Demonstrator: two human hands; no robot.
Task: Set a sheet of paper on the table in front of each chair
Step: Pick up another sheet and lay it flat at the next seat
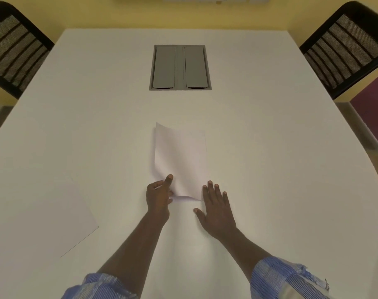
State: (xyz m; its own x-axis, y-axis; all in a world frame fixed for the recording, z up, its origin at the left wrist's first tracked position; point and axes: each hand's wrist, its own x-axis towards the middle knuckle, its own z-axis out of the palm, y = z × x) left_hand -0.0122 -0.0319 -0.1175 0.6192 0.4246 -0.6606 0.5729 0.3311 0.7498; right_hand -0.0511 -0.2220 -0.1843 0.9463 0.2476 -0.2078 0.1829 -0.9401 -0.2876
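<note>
A white sheet of paper [181, 160] lies in the middle of the white table [270, 147], its near-left corner lifted and curled. My left hand [158, 196] pinches that corner between thumb and fingers. My right hand [217, 209] rests flat on the table beside the sheet's near-right corner, fingers spread, touching its edge. A second white sheet [54, 214] lies flat near the table's left edge. One black mesh chair [13, 50] stands at the far left, another black mesh chair [347, 48] at the far right.
A grey cable hatch [180, 67] with two closed flaps is set into the table beyond the sheet. A yellow wall runs behind the table. Dark maroon floor [373, 108] shows at the right.
</note>
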